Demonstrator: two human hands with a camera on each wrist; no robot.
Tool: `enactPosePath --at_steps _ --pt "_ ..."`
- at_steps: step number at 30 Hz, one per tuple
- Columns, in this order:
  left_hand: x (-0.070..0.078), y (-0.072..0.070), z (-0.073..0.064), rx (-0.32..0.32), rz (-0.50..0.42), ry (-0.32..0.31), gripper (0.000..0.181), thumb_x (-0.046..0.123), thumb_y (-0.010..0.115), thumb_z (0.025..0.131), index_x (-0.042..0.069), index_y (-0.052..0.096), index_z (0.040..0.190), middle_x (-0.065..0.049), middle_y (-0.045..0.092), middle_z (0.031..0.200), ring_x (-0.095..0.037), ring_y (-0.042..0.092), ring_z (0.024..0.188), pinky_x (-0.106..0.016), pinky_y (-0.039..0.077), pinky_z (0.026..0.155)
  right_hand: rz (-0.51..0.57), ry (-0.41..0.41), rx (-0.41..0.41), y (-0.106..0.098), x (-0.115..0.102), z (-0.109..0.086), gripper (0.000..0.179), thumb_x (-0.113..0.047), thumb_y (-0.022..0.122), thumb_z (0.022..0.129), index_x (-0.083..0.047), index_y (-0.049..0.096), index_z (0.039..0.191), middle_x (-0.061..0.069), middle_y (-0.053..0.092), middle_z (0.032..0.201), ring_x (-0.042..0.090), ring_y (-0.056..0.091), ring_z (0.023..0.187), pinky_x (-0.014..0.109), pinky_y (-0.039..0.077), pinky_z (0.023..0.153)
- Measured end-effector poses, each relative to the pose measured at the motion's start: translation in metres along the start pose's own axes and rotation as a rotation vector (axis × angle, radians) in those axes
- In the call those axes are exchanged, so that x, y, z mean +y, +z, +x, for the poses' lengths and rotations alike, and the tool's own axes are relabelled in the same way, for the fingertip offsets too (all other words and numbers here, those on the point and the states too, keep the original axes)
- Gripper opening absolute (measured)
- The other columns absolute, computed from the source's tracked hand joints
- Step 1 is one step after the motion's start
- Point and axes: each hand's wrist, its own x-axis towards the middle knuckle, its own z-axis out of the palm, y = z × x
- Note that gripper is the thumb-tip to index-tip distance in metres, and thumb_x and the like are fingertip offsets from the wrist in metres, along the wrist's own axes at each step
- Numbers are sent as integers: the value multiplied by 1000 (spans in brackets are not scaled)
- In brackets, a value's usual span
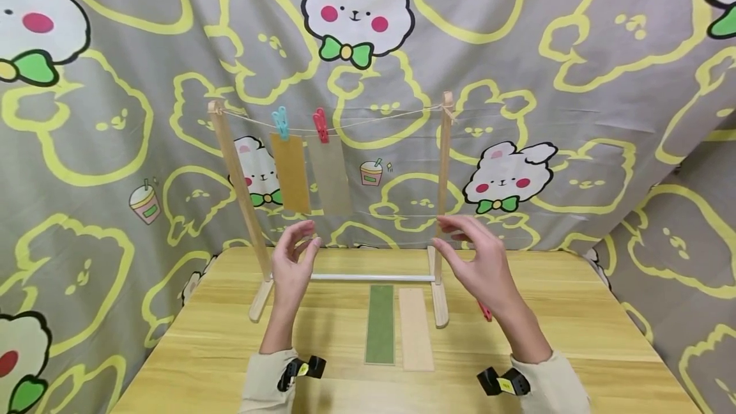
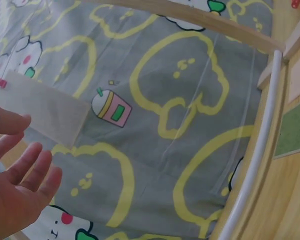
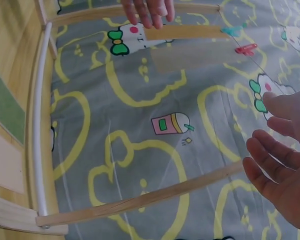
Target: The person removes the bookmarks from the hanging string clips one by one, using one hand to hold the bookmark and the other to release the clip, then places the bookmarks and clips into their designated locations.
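Note:
Both hands are raised with nothing held, fingers loosely bent and thumbs apart from them. My left hand (image 1: pixel 294 264) is in front of the stand's left post, just below an ochre strip (image 1: pixel 291 174) that hangs from the string by a blue clothespin (image 1: pixel 280 122). Beside it a grey-beige strip (image 1: pixel 330 174) hangs from a red clothespin (image 1: pixel 320 124). My right hand (image 1: pixel 477 257) overlaps the wooden right post (image 1: pixel 444 177) in the head view. On the table lie a green strip (image 1: pixel 380 324) and a pale peach strip (image 1: pixel 416 329), side by side.
A string (image 1: pixel 379 121) sags between the post tops, and a white rod (image 1: pixel 374 278) joins the stand's feet. Another red clothespin (image 1: pixel 485 312) lies on the table, partly hidden by the right forearm. Behind the wooden table (image 1: pixel 201 350) hangs a patterned grey curtain (image 1: pixel 517 69).

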Motion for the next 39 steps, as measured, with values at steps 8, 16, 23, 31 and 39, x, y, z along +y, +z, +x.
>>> enactPosePath --at_steps 8,16,23,31,39 --pt "0 2 14 0 14 62 35 -15 69 90 -13 61 125 -24 65 122 -23 63 112 -29 55 97 -5 -103 -53 7 -5 22 43 -6 83 86 -9 69 127 2 69 114 20 66 102 25 57 84" --pt "4 6 29 -16 18 49 35 -9 69 93 -12 61 126 -25 64 125 -27 61 116 -31 53 101 -19 -160 -57 9 -12 43 42 -7 83 87 -6 68 126 6 69 116 23 66 102 41 58 85" --pt "2 5 34 -5 -4 22 34 -6 69 94 -9 62 127 -24 64 126 -26 61 116 -49 49 106 -23 -186 -95 13 -17 56 41 -11 81 89 -6 68 127 5 68 120 23 64 106 43 55 89" --pt "5 11 44 -23 -21 -14 39 -11 66 94 -14 57 131 -31 60 130 -29 59 120 -51 49 105 -36 -231 -108 19 -23 73 40 -11 80 90 -6 68 128 7 67 121 24 63 107 41 53 90" --pt "23 17 44 -34 -27 -35 35 -14 64 93 -19 56 126 -37 57 129 -51 53 123 -59 45 107 -26 -278 -131 28 -31 87 39 -11 79 91 -6 68 127 7 66 121 21 63 107 37 55 89"
